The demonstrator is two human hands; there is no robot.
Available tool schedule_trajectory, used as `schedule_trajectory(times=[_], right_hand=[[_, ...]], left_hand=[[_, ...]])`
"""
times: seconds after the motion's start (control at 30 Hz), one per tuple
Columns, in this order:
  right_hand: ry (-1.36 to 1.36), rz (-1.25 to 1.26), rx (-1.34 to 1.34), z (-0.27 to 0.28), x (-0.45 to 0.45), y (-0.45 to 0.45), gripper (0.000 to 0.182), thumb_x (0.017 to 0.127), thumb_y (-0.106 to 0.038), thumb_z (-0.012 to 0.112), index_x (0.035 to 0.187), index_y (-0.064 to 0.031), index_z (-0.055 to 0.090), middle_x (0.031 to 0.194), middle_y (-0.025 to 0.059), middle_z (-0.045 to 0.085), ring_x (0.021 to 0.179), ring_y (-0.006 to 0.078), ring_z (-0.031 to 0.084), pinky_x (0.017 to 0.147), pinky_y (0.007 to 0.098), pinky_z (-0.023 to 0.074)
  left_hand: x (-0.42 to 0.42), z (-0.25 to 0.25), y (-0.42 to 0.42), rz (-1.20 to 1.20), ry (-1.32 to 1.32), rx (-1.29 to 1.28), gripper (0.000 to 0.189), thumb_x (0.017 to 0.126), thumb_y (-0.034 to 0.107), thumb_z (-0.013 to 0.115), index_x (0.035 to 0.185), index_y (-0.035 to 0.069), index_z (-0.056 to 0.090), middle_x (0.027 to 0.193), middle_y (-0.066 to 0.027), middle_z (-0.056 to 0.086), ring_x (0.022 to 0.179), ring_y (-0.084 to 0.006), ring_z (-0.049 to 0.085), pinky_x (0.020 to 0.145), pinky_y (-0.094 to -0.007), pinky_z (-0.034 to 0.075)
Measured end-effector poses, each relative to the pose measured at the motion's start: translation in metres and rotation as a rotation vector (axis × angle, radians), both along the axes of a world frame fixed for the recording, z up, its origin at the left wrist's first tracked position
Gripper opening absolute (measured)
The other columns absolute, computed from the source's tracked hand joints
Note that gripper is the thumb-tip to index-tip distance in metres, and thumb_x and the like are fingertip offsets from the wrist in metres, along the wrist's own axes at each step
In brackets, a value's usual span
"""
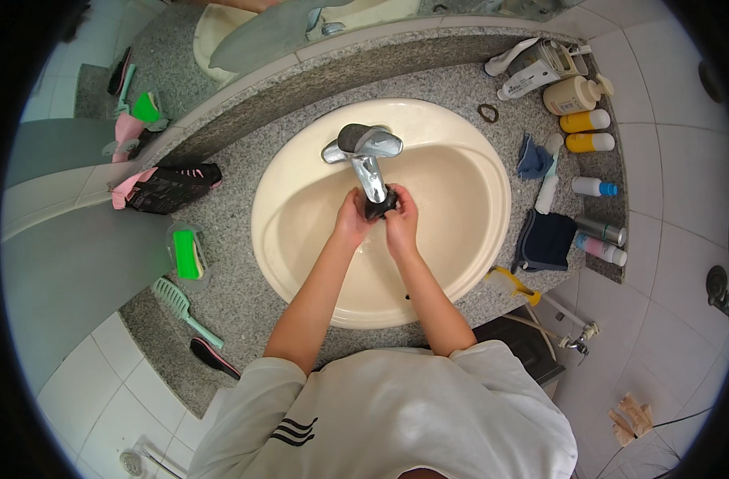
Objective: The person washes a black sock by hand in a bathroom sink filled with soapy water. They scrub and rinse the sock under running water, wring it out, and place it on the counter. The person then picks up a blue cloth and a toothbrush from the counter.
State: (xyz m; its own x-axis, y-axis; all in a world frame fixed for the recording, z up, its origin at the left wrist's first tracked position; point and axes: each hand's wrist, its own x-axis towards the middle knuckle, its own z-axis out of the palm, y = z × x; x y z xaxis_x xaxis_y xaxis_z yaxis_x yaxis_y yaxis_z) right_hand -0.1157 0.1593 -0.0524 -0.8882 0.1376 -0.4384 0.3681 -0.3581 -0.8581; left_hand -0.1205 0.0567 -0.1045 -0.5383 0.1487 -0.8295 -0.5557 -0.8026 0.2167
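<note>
Both hands are over the cream washbasin, beneath the spout of a chrome faucet. Between them is a small black object, dark and glossy, possibly wet cloth; its exact kind is hard to tell. My left hand cups it from the left, fingers partly hidden behind it. My right hand grips its right side, with the thumb in front and fingers curled over. The spout's tip hides part of the object's top. Whether water is running cannot be made out.
Left on the granite counter are a black-and-pink pouch, green sponge, mint hairbrush and black brush. Rightward lie a hair tie, blue cloth, navy folded cloth, pump bottle and several other bottles.
</note>
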Motion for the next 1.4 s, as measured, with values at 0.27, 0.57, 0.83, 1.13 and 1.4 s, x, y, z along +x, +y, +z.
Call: schedule_trajectory(times=[0.27,0.57,0.83,1.13,1.4], right_hand=[[0.116,0.0,0.546,-0.012,-0.008,0.004,0.052,0.069,0.013,0.036,0.117,0.0014,0.053,0.112,0.0151,0.057,0.107,0.025,0.054,0.095,0.0332,0.0397],[0.084,-0.045,0.42,-0.014,-0.003,-0.021,0.03,0.082,-0.012,0.057,0.109,0.0009,0.055,0.101,0.0173,0.059,0.094,0.0286,0.057,0.084,0.0341,0.0439],[0.524,0.125,0.7,0.009,0.0,-0.028,0.024,0.069,-0.009,0.059,0.092,-0.0007,0.06,0.103,0.0169,0.054,0.096,0.0347,0.05,0.088,0.0457,0.0368],[0.363,0.161,0.703,-0.004,-0.008,-0.022,0.015,0.074,-0.008,0.055,0.086,0.0004,0.058,0.079,0.0164,0.052,0.076,0.0322,0.051,0.068,0.0382,0.0423],[-0.232,-0.137,-0.176,-0.029,-0.021,-0.006,0.02,0.084,-0.019,0.054,0.076,-0.0026,0.062,0.07,0.0027,0.056,0.068,0.014,0.052,0.068,0.0277,0.0429]], left_hand=[[0.001,0.001,0.025,-0.056,0.202,-0.376,0.036,0.091,0.029,0.042,0.106,0.001,0.059,0.095,-0.0081,0.064,0.082,-0.0196,0.062,0.078,-0.0321,0.05],[0.004,0.05,0.022,0.006,0.014,-0.107,0.034,0.094,0.029,0.034,0.096,0.006,0.059,0.093,-0.0087,0.062,0.086,-0.0204,0.059,0.082,-0.0333,0.048],[-0.002,0.045,0.0,-0.042,0.247,0.279,0.031,0.096,0.026,0.033,0.104,0.005,0.055,0.104,-0.0084,0.06,0.097,-0.0208,0.057,0.091,-0.0327,0.045],[-0.002,-0.008,-0.004,0.044,0.144,0.223,0.031,0.096,0.029,0.034,0.103,0.007,0.054,0.094,-0.007,0.059,0.088,-0.0192,0.058,0.079,-0.0335,0.049],[-0.004,0.017,0.024,-0.274,0.308,-0.826,0.026,0.089,0.021,0.046,0.098,-0.002,0.057,0.089,-0.0081,0.061,0.083,-0.019,0.058,0.078,-0.0311,0.046]])
